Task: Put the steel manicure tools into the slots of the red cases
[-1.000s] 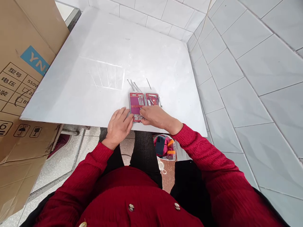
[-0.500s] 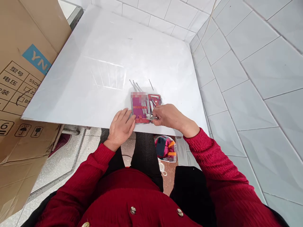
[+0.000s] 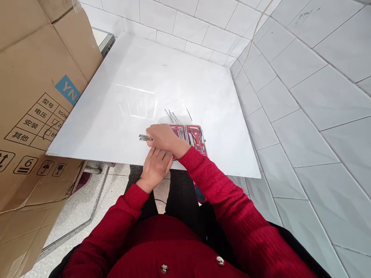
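Pale, glossy tiles point(image 3: 162, 19) line two sides of a smooth white desk point(image 3: 203, 96), with a creased brown cardboard box point(image 3: 34, 77) at left. Just left of the open case point(image 3: 193, 126), the right hand point(image 3: 162, 137) is closed around a small metal clipper point(image 3: 143, 138), one end poking out leftward; whether it touches the desk, I cannot tell. It should be light, rigid and somewhat slippery, best pinched along its flat sides. Nearer, the left hand point(image 3: 156, 166) lies flat and relaxed, gripping nothing visible, partly beneath the right. Rectangular and red-lined, the hinged case looks stiff and holds slim, shiny tools. Beyond it lie more thin metal rods point(image 3: 173, 117). Crinkled red fabric forms the sleeves point(image 3: 226, 197).
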`<state>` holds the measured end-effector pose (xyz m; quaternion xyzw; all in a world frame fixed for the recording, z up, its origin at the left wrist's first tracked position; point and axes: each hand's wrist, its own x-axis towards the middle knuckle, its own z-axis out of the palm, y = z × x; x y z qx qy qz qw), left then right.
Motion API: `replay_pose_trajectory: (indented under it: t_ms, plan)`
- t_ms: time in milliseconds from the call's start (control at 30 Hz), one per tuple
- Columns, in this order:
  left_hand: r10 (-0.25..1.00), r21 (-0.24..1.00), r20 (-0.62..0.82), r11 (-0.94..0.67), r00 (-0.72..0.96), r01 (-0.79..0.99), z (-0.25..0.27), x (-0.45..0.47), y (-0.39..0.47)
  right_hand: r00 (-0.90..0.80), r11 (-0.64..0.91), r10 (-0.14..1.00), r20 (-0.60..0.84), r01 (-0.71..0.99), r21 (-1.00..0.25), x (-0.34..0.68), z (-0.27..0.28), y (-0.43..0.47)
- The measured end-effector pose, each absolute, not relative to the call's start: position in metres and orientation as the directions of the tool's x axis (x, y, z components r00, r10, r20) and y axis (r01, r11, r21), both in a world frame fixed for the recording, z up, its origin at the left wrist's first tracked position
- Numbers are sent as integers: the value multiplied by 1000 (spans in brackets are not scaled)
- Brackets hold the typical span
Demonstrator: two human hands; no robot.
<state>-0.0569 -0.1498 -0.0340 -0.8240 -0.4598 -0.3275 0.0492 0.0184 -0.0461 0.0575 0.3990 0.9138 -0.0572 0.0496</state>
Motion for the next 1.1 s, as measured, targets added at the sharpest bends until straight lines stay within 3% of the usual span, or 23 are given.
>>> replay_pose_trajectory:
  t_ms: [200,333,467,600,867,1100]
  plan:
    - [728,262,594,-577,343,774,-38,-56,-149,-596,582,800,-72,799,-149,41,57,-51]
    - [722,263,612,-569,321,779,-42,-54,-149,-311,301,949,-58,944,-134,85,67,-47]
    - [741,317,593,-574,315,755,-45,-54,-149,-114,108,988,-108,992,-64,115,68,-45]
    - [744,334,591,-577,311,745,-46,-54,-149,-107,99,986,-127,993,-68,113,61,-49]
    - [734,314,600,-581,317,751,-44,-54,-149,-68,71,994,-81,997,40,95,49,-56]
    - [724,303,620,-577,303,759,-44,-53,-149,-42,52,987,-156,997,57,86,59,-49]
